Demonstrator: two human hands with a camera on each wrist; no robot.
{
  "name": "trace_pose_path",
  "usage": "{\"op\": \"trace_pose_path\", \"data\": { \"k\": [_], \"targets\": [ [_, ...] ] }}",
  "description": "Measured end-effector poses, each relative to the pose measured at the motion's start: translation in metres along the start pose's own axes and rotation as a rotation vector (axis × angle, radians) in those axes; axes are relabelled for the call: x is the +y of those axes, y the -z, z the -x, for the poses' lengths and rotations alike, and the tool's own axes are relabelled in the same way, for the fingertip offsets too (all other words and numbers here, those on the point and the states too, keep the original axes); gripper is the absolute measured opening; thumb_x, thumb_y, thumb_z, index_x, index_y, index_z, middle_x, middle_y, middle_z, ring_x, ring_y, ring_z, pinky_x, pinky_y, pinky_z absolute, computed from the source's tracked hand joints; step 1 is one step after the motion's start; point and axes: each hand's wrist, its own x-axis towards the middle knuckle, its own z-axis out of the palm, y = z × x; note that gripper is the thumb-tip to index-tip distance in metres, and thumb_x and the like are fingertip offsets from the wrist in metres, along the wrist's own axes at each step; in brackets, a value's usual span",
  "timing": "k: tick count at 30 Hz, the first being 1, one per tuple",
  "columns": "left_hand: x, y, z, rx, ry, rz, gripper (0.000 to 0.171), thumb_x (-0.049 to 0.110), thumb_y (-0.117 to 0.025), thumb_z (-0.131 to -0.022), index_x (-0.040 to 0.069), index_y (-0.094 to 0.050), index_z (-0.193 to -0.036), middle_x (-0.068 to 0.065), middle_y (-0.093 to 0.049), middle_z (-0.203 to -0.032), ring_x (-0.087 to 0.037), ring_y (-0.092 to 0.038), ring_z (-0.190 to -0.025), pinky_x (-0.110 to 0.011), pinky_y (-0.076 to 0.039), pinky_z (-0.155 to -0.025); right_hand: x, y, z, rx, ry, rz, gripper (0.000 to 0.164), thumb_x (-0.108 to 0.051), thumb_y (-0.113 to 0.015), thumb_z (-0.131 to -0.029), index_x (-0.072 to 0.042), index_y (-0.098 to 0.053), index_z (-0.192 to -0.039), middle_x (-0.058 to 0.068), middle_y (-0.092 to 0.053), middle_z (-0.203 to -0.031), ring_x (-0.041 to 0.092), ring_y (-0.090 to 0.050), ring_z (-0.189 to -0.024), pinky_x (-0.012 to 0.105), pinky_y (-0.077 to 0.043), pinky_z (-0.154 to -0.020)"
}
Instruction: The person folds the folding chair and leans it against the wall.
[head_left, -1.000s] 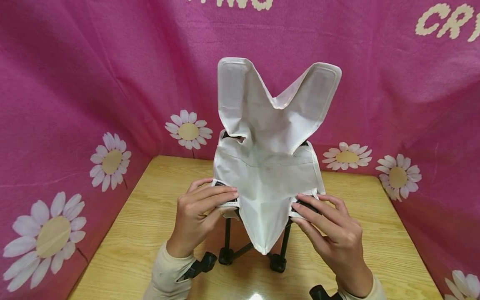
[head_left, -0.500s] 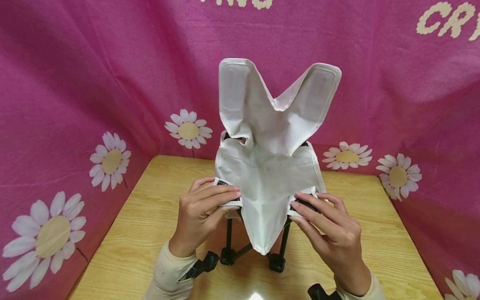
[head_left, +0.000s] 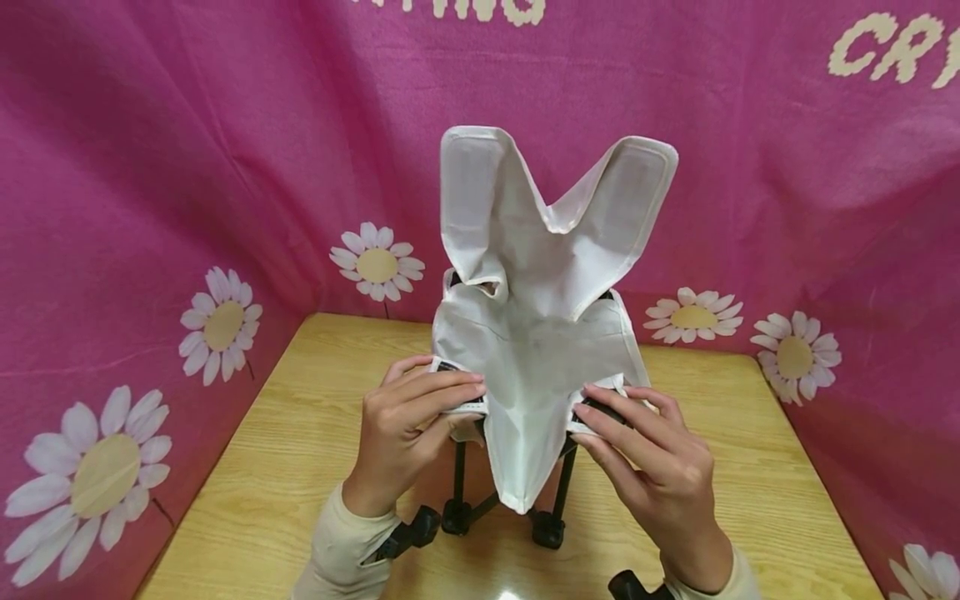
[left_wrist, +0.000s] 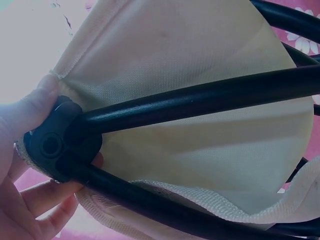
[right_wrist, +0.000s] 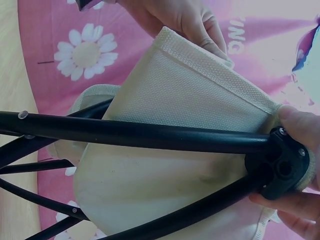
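A small folding chair with a white fabric seat (head_left: 525, 358) and black tube legs (head_left: 459, 475) stands on the table, partly folded. Its seat sags into a fold that points toward me. My left hand (head_left: 408, 425) grips the front left corner, where the left wrist view shows a black plastic joint (left_wrist: 57, 142) between thumb and fingers. At the front right corner, my right hand (head_left: 663, 458) pinches the fabric-covered joint (right_wrist: 277, 167). The backrest (head_left: 551, 242) rises behind in two tall points with a dip between them. The seat hides much of the frame.
A wooden table (head_left: 765, 467) lies under the chair. Pink cloth (head_left: 300, 125) with printed daisies and letters closes off the back and both sides. Black wrist mounts (head_left: 408, 533) sit on the sleeves.
Both hands have drawn slightly closer together, the right one moving left and the left one a little right. The seat corners come with them, and the backrest tips appear slightly lower.
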Motion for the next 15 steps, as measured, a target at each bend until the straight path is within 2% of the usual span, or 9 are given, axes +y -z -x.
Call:
{"op": "trace_pose_path", "data": {
  "k": [15],
  "targets": [
    [0.0049,-0.0081,-0.0063,0.02,-0.058,0.019,0.02,0.007,-0.075,-0.077,0.005,-0.077,-0.097,-0.006,-0.074,-0.095,-0.015,-0.07,-0.085,-0.047,-0.046,-0.087,-0.0032,-0.0051,-0.0051,0.034,0.031,-0.005,0.023,-0.018,-0.072,-0.087,0.004,-0.076,-0.088,0.021,-0.071,-0.092,0.025,-0.07,-0.086,0.037,-0.046,-0.091]
  ]
}}
